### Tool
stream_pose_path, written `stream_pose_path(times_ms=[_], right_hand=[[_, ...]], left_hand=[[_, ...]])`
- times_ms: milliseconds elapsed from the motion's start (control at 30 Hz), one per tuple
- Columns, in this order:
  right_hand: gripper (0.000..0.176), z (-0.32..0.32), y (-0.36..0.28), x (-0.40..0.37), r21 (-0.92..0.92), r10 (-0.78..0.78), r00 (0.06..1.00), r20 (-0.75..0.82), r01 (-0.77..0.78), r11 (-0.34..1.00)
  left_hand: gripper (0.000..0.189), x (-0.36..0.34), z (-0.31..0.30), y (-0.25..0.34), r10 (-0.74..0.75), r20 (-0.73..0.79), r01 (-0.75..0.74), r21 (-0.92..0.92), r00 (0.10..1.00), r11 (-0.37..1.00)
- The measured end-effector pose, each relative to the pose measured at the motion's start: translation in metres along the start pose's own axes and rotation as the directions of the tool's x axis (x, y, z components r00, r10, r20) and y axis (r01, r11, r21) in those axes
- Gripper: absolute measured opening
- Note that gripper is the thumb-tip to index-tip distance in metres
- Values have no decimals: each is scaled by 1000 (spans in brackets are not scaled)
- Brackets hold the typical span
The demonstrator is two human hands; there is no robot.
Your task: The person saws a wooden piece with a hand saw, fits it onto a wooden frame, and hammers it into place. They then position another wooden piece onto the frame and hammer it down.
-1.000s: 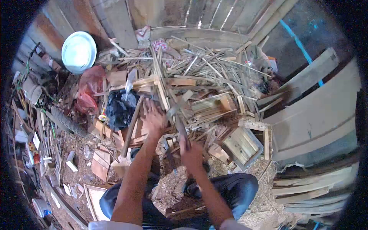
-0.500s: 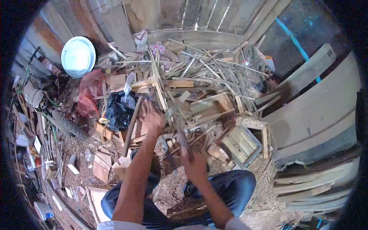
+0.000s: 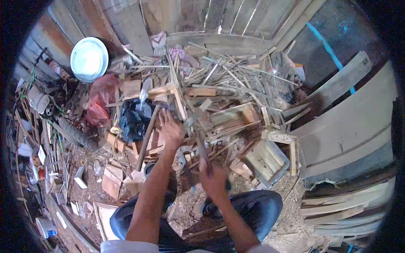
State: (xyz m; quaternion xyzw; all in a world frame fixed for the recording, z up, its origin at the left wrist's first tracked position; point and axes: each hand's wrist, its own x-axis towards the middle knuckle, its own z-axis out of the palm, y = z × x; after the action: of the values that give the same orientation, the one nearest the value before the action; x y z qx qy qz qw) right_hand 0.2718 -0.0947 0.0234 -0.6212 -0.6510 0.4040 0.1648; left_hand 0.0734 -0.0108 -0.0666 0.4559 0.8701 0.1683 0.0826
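Observation:
My left hand (image 3: pixel 171 131) is stretched out, palm down and fingers apart, over pieces of wood in front of me. What lies directly under the palm is hidden. Just left of it a dark narrow wooden strip (image 3: pixel 147 141) leans at a slant, beside a black plastic bag (image 3: pixel 134 120). My right hand (image 3: pixel 213 181) is closed round the handle of a hammer (image 3: pixel 202 154), which points away from me. The hammer's head end is blurred among the wood, close to my left fingers. To its right lies a box-like piece of slats (image 3: pixel 234 120).
Thin wood offcuts (image 3: pixel 236 76) pile up along the plank wall. A white basin (image 3: pixel 89 60) leans at the back left, near a red plastic bag (image 3: pixel 101 99). A wooden box (image 3: pixel 268 162) and large boards (image 3: pixel 346 122) are on the right. Wood shavings cover the ground.
The view has shifted slightly, so the surroundings sit a little further right. Both hands keep nearly the same place, the right one still on the hammer.

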Motion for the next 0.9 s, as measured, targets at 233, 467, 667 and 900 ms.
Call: stream_pose_path(times_ms=[233,467,667,900], right_hand=[[44,17,17,6,8,-400,800,-447,450,893],[51,25,-23,58,317,-28,984,-176,83,945],[50,44,-1,85,374,-130,979,-159,182,909],[49,47,27,98,632,-88,996,-25,84,770]], left_hand=[[61,-4,26,-6,24,-132,-19,36,991,999],[62,7,-1,6,-123,-143,96,-186,982,978],[51,-17,-23,-4,391,-232,-423,-102,890,901],[45,-20,-26,3,550,-155,-569,-133,821,812]])
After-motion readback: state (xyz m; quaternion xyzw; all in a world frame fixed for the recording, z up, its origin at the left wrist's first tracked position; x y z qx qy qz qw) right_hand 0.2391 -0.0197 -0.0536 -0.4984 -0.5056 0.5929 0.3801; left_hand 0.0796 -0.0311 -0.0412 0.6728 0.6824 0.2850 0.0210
